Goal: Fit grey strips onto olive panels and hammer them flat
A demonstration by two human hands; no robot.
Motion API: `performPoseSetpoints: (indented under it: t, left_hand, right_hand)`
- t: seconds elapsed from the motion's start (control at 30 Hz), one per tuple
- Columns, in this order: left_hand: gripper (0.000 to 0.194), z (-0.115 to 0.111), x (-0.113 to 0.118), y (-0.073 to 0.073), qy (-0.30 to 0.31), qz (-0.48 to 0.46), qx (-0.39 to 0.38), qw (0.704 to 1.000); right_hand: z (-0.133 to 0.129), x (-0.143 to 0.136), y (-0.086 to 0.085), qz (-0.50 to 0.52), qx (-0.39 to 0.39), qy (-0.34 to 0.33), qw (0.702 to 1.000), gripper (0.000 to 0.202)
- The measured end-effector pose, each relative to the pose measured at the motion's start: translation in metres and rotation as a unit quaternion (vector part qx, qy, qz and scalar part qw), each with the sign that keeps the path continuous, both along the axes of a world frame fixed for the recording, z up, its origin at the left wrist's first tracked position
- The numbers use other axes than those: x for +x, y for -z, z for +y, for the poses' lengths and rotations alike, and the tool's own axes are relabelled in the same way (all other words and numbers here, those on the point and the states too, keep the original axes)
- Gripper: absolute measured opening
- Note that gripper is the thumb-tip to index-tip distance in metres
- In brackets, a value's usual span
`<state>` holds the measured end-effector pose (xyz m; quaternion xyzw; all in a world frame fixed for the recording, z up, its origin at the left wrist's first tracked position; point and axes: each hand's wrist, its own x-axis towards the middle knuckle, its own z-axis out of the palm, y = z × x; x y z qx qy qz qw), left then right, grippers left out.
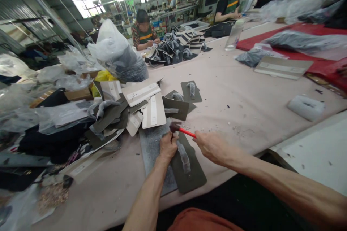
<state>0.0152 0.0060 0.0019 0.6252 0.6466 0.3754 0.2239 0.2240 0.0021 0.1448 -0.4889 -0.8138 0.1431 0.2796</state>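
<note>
My right hand (pixel 210 146) is wrapped round the red handle of a hammer (pixel 187 132), whose dark head is just above my left hand's fingertips. My left hand (pixel 168 146) is closed in a pinch at the upper end of a dark olive panel (pixel 192 168); what it pinches is too small to make out. A plastic-wrapped handle strip (pixel 184 157) lies along that panel. Beneath the panel's left side is a grey speckled plate (pixel 151 151).
Olive and cream panels (pixel 154 112) are heaped beyond my hands to the left. Plastic bags (pixel 116 50) stand behind them. A clear bottle (pixel 234 36), a bubble-wrap roll (pixel 306 107) and a cream panel (pixel 283 67) are at the right. Several people work farther back.
</note>
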Motion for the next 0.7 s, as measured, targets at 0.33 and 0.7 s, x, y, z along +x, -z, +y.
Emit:
performPoseSetpoints:
  t: [0.33,0.7]
  left_hand:
    - [0.020,-0.001,-0.001,0.001,0.002,-0.066,0.008,0.998]
    - [0.017,0.003,-0.003,-0.003,-0.048,-0.150,0.004,0.988]
  right_hand:
    - [0.011,0.049,0.097,-0.147,-0.268,0.085,0.948,0.035]
    - [-0.019,-0.036,0.090,-0.115,-0.026,-0.275,0.954,0.034]
